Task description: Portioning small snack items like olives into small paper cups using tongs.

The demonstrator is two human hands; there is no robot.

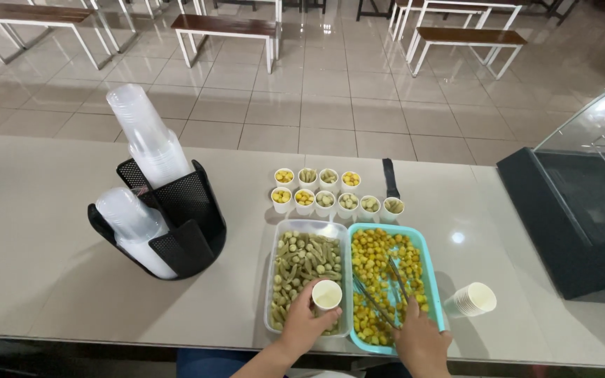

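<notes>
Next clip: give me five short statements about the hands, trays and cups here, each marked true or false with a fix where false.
1. The left hand holds a small paper cup over the clear tray of green pieces. True.
2. The right hand holds a spoon. False: it holds tongs.
3. The yellow pieces lie in a teal tray. True.
4. The filled cups form one row. False: two rows.
5. The stack of paper cups stands upright. False: it lies on its side.
</notes>
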